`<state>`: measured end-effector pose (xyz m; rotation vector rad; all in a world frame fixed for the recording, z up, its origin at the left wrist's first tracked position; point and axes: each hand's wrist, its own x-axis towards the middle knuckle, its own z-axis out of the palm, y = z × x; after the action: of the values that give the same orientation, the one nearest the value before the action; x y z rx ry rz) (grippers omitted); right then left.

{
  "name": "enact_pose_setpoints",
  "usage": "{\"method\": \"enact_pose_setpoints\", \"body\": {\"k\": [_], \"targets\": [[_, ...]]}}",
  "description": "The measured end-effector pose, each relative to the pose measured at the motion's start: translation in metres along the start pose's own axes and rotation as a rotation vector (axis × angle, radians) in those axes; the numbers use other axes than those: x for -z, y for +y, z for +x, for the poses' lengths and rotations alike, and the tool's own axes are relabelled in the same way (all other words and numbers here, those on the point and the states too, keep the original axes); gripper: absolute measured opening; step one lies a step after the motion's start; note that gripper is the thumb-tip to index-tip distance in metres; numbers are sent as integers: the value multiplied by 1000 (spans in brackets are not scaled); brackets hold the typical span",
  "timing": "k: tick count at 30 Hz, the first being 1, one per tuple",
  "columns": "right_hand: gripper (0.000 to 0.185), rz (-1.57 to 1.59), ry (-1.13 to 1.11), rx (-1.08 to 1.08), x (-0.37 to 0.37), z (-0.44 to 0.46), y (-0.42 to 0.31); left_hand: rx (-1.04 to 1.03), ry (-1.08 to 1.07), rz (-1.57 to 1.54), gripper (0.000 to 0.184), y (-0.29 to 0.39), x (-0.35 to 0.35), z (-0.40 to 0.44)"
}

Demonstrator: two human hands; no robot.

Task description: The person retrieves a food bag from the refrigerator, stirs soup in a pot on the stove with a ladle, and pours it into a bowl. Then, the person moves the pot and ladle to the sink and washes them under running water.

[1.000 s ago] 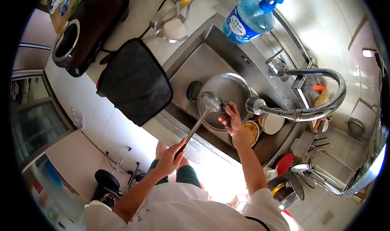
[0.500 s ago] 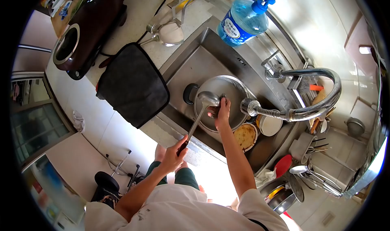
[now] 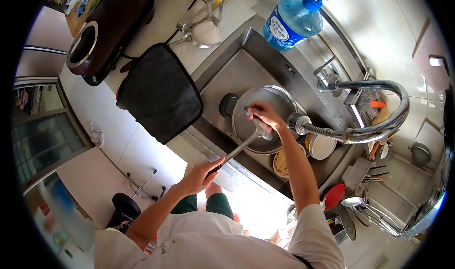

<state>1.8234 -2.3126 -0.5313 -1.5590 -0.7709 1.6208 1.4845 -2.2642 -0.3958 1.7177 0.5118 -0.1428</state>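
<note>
My left hand (image 3: pixel 201 175) grips the dark handle of a metal ladle (image 3: pixel 241 147), whose bowl is over the pot. My right hand (image 3: pixel 266 116) is closed at the far side of the ladle's bowl, with a small dark scrubber (image 3: pixel 247 111) partly showing at its fingertips. Beneath both lies a round metal pot (image 3: pixel 241 135) with a black side handle, down in the steel sink (image 3: pixel 222 75). Beside the pot are a dish with a yellowish stained inside (image 3: pixel 280 164) and a white bowl (image 3: pixel 322 147).
The curved faucet (image 3: pixel 374 85) reaches over the sink's right part. A blue soap bottle (image 3: pixel 290 25) stands on the back rim. Left of the sink lies a black mat (image 3: pixel 161 94). Utensils (image 3: pixel 374 210) and a red spoon (image 3: pixel 333 196) are at the right.
The ladle's bowl has turned and moved down and right, nearer the pot's front rim. My right hand has shifted over its far side. The view has shifted slightly.
</note>
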Motion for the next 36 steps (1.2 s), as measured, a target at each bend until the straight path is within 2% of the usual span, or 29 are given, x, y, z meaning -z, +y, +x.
{"method": "enact_pose_setpoints", "body": {"k": [2,4,5,6,7,9,11,12,14,18,23,24,26,27,30,33,36], "targets": [[19,-278,402,109,3,7,7,-23,82,58,53,2,-3,9],[22,-528,772,320,9,6,9,25,120,130,54,12,-4,20],[28,-928,903,458,9,-1,10,49,132,145,54,12,-7,25],[28,-1124,930,423,3,-8,18,75,139,160,55,10,-9,28],[28,-1322,954,384,-2,-14,31,-7,178,191,56,3,-14,32],[27,-1293,974,297,-8,-25,73,-175,254,248,58,-10,-23,42],[26,-839,948,215,-6,-28,121,123,37,-21,58,22,-2,52],[25,-731,905,103,-14,-39,104,277,-75,-163,58,34,5,53],[26,-518,822,-112,-27,-62,57,252,-50,-172,57,32,4,57],[29,-414,875,53,-53,-92,7,140,13,-122,56,17,-5,62],[24,-119,816,319,-113,-122,-45,160,20,-104,57,23,-13,66],[21,-168,827,261,-132,-122,-70,176,9,-109,57,27,-14,68],[17,-296,785,156,-153,-104,-64,19,169,60,57,5,-36,71],[15,-378,852,193,-147,-96,-56,-58,250,147,58,3,-39,72],[10,-568,1020,253,-108,-47,-27,102,119,41,56,17,-32,66],[12,-642,1093,237,-54,-11,-15,109,147,13,56,23,-37,64],[17,-802,1038,-11,1,11,49,133,143,26,55,32,-32,58]]}}
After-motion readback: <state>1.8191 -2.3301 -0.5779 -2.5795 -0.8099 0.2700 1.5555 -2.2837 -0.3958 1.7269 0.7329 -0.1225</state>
